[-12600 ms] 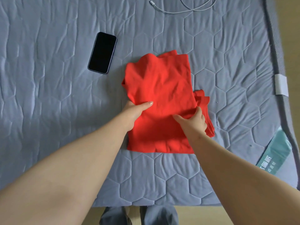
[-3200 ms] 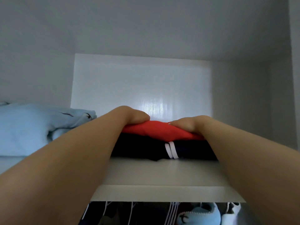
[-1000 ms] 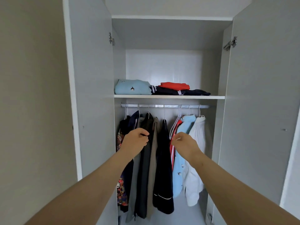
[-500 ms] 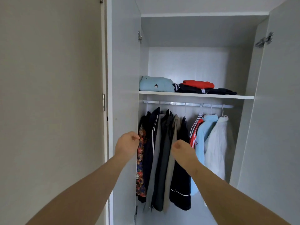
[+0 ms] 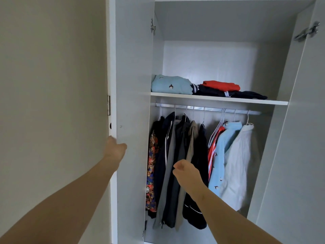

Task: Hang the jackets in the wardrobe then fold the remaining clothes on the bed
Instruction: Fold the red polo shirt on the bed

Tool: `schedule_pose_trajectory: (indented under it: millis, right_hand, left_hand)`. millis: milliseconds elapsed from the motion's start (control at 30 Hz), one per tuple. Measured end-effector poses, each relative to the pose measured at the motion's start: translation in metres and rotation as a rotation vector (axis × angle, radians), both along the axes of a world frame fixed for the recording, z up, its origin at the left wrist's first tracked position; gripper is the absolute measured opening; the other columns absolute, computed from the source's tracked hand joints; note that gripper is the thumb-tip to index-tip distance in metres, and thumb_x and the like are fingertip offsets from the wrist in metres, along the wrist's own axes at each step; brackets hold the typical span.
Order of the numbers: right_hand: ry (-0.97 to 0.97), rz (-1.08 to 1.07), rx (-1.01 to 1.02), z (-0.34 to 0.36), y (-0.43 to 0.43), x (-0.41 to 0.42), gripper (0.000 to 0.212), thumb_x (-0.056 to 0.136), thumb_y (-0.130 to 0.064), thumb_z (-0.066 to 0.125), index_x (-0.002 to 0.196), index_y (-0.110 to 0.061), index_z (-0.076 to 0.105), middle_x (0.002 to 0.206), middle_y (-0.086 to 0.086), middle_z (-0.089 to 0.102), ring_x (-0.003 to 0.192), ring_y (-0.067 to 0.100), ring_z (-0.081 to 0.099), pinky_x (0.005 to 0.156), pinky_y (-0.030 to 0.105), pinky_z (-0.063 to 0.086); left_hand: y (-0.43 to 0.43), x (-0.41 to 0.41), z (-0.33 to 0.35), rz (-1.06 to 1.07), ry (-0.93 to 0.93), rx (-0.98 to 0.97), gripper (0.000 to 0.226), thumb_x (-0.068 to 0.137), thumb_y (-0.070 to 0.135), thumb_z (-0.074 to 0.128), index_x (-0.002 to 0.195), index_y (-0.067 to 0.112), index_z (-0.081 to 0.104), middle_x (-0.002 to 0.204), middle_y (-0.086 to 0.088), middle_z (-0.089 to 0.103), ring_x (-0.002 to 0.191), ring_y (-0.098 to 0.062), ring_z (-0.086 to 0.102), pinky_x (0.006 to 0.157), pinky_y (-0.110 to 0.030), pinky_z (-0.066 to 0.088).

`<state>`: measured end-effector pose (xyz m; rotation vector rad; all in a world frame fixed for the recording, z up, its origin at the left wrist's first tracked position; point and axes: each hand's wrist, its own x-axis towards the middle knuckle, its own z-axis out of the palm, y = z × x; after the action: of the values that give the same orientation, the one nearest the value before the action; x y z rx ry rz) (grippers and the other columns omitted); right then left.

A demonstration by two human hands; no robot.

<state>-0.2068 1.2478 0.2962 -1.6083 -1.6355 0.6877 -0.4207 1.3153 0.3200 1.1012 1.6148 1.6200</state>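
Wardrobe (image 5: 211,59) holds hung jackets (image 5: 233,164), folded clothes (image 5: 219,86) on shelf (image 5: 228,100); left hand (image 5: 115,149) grips door (image 5: 133,67), right hand (image 5: 187,174) curled loosely, empty.

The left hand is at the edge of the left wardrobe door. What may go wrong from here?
If the left door swings shut, it may strike the right hand, which hangs before the hanging jackets.
The left hand is at the door's edge, fingers hidden; they might be pinched against the wall.
The dark folded garment lies near the shelf front; a door may catch it.
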Motion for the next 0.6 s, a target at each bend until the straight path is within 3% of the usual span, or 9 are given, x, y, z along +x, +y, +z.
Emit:
schedule_pose_trajectory:
  millis: [67,167,233,333,367,433,467,533,600]
  right_hand:
    - [0.007,0.002,-0.001,-0.001,0.006,0.007,0.026,0.095,-0.015,0.044,0.119,-0.016,0.052,0.088,-0.007,0.052,0.075,0.01,0.051,0.069,0.023,0.044]
    - [0.017,0.007,-0.006,0.0,0.014,0.02,0.024,0.095,-0.016,0.045,0.118,-0.016,0.053,0.086,-0.009,0.051,0.072,0.008,0.05,0.065,0.02,0.043]
    - [0.026,0.015,0.013,0.005,0.019,0.032,0.022,0.095,-0.016,0.046,0.116,-0.016,0.054,0.087,-0.008,0.051,0.073,0.008,0.05,0.06,0.016,0.041]
    - [0.05,0.007,0.04,0.014,0.025,0.055,0.021,0.094,-0.016,0.046,0.114,-0.016,0.055,0.084,-0.007,0.052,0.071,0.009,0.049,0.057,0.015,0.039]
    - [0.052,-0.003,0.048,0.016,0.027,0.065,0.021,0.094,-0.016,0.046,0.113,-0.017,0.055,0.083,-0.007,0.053,0.067,0.008,0.048,0.055,0.015,0.038]
    - [0.059,-0.035,0.059,0.02,0.032,0.085,0.022,0.093,-0.016,0.047,0.113,-0.017,0.055,0.083,-0.006,0.055,0.064,0.008,0.048,0.054,0.014,0.038]
    - [0.056,-0.06,0.065,0.02,0.033,0.097,0.022,0.093,-0.016,0.047,0.113,-0.017,0.056,0.085,-0.005,0.056,0.067,0.009,0.05,0.054,0.013,0.037]
    - [0.056,-0.109,0.082,0.02,0.037,0.127,0.024,0.091,-0.015,0.048,0.112,-0.017,0.057,0.088,-0.003,0.057,0.071,0.011,0.051,0.054,0.012,0.036]
    - [0.07,-0.144,0.071,0.02,0.041,0.153,0.024,0.091,-0.015,0.047,0.112,-0.017,0.058,0.085,-0.003,0.056,0.065,0.008,0.049,0.051,0.014,0.036]
  left_hand:
    - [0.001,0.004,-0.001,0.023,0.04,0.011,0.02,0.084,-0.008,0.048,0.077,0.009,0.039,0.071,-0.006,0.041,0.057,-0.019,0.038,0.05,-0.023,0.029]
    - [-0.004,0.024,-0.006,-0.001,0.096,0.039,0.022,0.082,-0.009,0.043,0.07,0.009,0.038,0.069,-0.008,0.037,0.058,-0.021,0.033,0.049,-0.024,0.024]
    - [-0.012,0.049,-0.005,-0.087,0.107,0.031,0.018,0.085,-0.006,0.042,0.086,0.011,0.048,0.077,-0.007,0.047,0.062,-0.017,0.041,0.053,-0.024,0.029]
    - [-0.02,0.094,0.001,-0.199,0.196,0.002,0.029,0.091,-0.001,0.041,0.116,0.01,0.048,0.091,0.0,0.05,0.078,-0.016,0.047,0.06,-0.022,0.035]
    - [-0.02,0.111,0.003,-0.238,0.226,-0.004,0.032,0.092,-0.001,0.041,0.122,0.009,0.048,0.095,0.001,0.048,0.08,-0.016,0.046,0.059,-0.02,0.034]
    - [-0.015,0.141,0.006,-0.332,0.273,-0.015,0.028,0.094,0.0,0.039,0.112,0.017,0.051,0.103,0.001,0.045,0.078,-0.012,0.045,0.059,-0.013,0.032]
    - [-0.011,0.155,0.007,-0.377,0.302,-0.027,0.031,0.094,0.0,0.037,0.106,0.025,0.05,0.11,0.0,0.044,0.081,-0.01,0.048,0.063,-0.013,0.036]
    - [0.002,0.188,0.005,-0.451,0.352,-0.046,0.044,0.095,0.001,0.035,0.131,0.026,0.042,0.137,-0.001,0.04,0.114,-0.017,0.05,0.091,-0.021,0.041]
    - [0.017,0.214,0.003,-0.5,0.402,-0.05,0.059,0.096,0.002,0.035,0.15,0.019,0.016,0.154,0.002,0.021,0.139,-0.02,0.028,0.109,-0.027,0.026]
